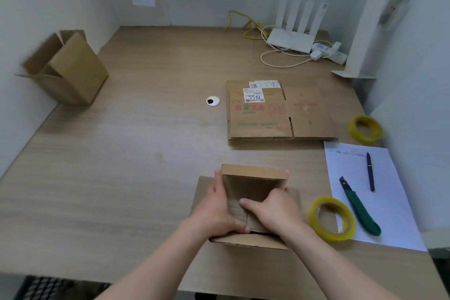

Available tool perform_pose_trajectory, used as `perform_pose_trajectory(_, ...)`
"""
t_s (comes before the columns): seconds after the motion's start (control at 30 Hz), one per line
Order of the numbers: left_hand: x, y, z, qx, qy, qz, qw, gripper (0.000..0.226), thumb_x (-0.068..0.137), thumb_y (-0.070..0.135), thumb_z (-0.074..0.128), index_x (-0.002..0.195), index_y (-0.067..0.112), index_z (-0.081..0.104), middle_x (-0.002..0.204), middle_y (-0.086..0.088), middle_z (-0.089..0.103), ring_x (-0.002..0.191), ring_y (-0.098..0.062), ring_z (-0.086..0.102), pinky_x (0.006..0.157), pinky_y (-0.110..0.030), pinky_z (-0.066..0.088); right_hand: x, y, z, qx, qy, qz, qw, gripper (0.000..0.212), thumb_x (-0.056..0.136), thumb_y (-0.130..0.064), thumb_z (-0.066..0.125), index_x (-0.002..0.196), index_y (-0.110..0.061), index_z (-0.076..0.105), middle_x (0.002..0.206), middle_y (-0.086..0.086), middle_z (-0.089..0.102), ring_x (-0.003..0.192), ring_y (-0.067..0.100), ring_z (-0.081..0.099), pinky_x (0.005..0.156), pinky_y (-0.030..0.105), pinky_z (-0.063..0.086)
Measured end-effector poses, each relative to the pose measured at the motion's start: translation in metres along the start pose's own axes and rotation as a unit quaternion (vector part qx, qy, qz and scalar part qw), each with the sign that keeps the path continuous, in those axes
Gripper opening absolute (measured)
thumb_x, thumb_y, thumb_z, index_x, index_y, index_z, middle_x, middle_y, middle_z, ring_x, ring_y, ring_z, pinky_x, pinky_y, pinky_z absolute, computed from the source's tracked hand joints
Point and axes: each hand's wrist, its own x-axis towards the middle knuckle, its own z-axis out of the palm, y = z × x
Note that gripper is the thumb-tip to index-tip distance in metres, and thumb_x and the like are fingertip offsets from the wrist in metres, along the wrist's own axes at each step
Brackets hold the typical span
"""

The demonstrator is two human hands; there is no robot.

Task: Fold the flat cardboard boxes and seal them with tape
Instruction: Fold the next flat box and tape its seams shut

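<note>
A small brown cardboard box [253, 173] stands near the table's front edge, on top of a flat cardboard sheet [202, 192]. My left hand [216, 209] grips the box's left side, thumb over the folded flaps. My right hand [272, 212] presses the inner flaps down from the right, fingers curled round the box's right edge. The far flap stands upright and the near flap [246, 241] hangs toward me. A stack of flat printed boxes [280, 114] lies further back on the right. A yellow-cored tape roll [332, 218] lies right of my hands.
A second tape roll [365, 129] sits at the right edge. A green utility knife [360, 207] and a black pen [370, 170] lie on a lined paper sheet [389, 202]. An assembled open box [65, 68] leans at the far left. A router [292, 39] and cables sit at the back.
</note>
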Motion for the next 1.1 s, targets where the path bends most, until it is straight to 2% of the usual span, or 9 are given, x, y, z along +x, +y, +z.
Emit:
perform_pose_trajectory(0.17, -0.002, -0.005, 0.008, -0.002, 0.031, 0.030, 0.999, 0.162, 0.045, 0.064, 0.087, 0.139, 0.032, -0.042, 0.153, -0.006, 0.020, 0.131, -0.026, 0.045, 0.105, -0.034, 0.042, 0.000, 0.005, -0.002, -0.004, -0.010, -0.011, 1.000, 0.123, 0.048, -0.084, 0.056, 0.147, -0.013, 0.037, 0.122, 0.006, 0.062, 0.107, 0.026, 0.063, 0.086, 0.033, 0.053)
perform_pose_trajectory(0.3, -0.003, -0.006, 0.010, 0.017, 0.045, 0.035, 0.998, 0.158, 0.049, 0.061, 0.085, 0.137, 0.033, -0.043, 0.147, -0.003, 0.023, 0.122, -0.024, 0.050, 0.096, -0.030, 0.046, -0.001, 0.003, -0.003, -0.028, -0.006, -0.003, 1.000, 0.106, 0.061, -0.069, 0.060, 0.144, -0.007, 0.037, 0.114, 0.008, 0.064, 0.100, 0.029, 0.064, 0.079, 0.033, 0.053)
perform_pose_trajectory(0.47, -0.004, -0.001, 0.008, 0.044, 0.071, 0.027, 0.996, 0.160, 0.049, 0.060, 0.087, 0.141, 0.029, -0.040, 0.149, -0.003, 0.022, 0.122, -0.025, 0.051, 0.096, -0.037, 0.050, -0.003, -0.008, -0.003, -0.052, 0.003, 0.023, 0.998, 0.111, 0.053, -0.072, 0.058, 0.141, -0.008, 0.043, 0.113, 0.006, 0.064, 0.098, 0.026, 0.064, 0.075, 0.032, 0.051)
perform_pose_trajectory(0.63, -0.002, 0.002, 0.007, 0.075, 0.069, 0.018, 0.995, 0.160, 0.051, 0.060, 0.088, 0.142, 0.025, -0.039, 0.149, -0.006, 0.021, 0.122, -0.028, 0.051, 0.097, -0.038, 0.049, -0.004, -0.012, -0.005, -0.047, -0.004, 0.030, 0.998, 0.096, 0.047, -0.070, 0.066, 0.124, -0.013, 0.055, 0.105, 0.004, 0.067, 0.091, 0.024, 0.065, 0.074, 0.032, 0.053)
perform_pose_trajectory(0.7, -0.001, -0.002, 0.008, 0.061, 0.066, 0.025, 0.996, 0.158, 0.054, 0.057, 0.088, 0.142, 0.026, -0.039, 0.151, -0.004, 0.019, 0.124, -0.027, 0.049, 0.097, -0.036, 0.048, -0.004, -0.012, -0.008, -0.050, -0.018, 0.039, 0.998, 0.108, 0.044, -0.068, 0.068, 0.133, -0.009, 0.051, 0.099, 0.001, 0.068, 0.088, 0.022, 0.065, 0.070, 0.031, 0.052)
perform_pose_trajectory(0.83, -0.001, -0.020, 0.007, -0.001, 0.060, 0.061, 0.996, 0.150, 0.056, 0.054, 0.088, 0.145, 0.034, -0.032, 0.153, 0.003, 0.016, 0.131, -0.022, 0.044, 0.101, -0.030, 0.044, -0.008, -0.015, -0.011, -0.071, -0.034, 0.056, 0.995, 0.103, 0.044, -0.065, 0.061, 0.128, -0.008, 0.055, 0.098, 0.003, 0.062, 0.083, 0.023, 0.063, 0.064, 0.031, 0.047)
perform_pose_trajectory(0.97, -0.002, -0.030, 0.003, -0.042, 0.056, 0.090, 0.994, 0.142, 0.055, 0.054, 0.087, 0.148, 0.042, -0.020, 0.149, 0.002, 0.025, 0.131, -0.019, 0.041, 0.102, -0.027, 0.040, -0.010, -0.019, -0.016, 0.017, -0.039, 0.060, 0.997, 0.113, 0.049, -0.056, 0.063, 0.146, -0.012, 0.026, 0.120, 0.008, 0.048, 0.102, 0.025, 0.056, 0.083, 0.035, 0.049)
perform_pose_trajectory(1.03, -0.001, -0.029, -0.002, -0.050, 0.056, 0.094, 0.993, 0.137, 0.052, 0.056, 0.086, 0.149, 0.042, -0.009, 0.145, -0.001, 0.032, 0.127, -0.020, 0.045, 0.103, -0.031, 0.043, -0.015, -0.021, -0.030, 0.097, -0.061, 0.043, 0.992, 0.093, 0.051, -0.047, 0.064, 0.134, -0.017, 0.034, 0.121, 0.010, 0.052, 0.104, 0.025, 0.055, 0.083, 0.036, 0.048)
perform_pose_trajectory(1.1, 0.000, -0.027, -0.007, -0.040, 0.056, 0.084, 0.994, 0.133, 0.047, 0.063, 0.083, 0.148, 0.039, 0.000, 0.142, -0.002, 0.038, 0.124, -0.022, 0.047, 0.101, -0.039, 0.046, -0.023, -0.022, -0.045, 0.195, -0.089, 0.021, 0.976, 0.055, 0.053, -0.037, 0.060, 0.105, -0.020, 0.050, 0.101, 0.007, 0.056, 0.088, 0.021, 0.054, 0.070, 0.034, 0.043)
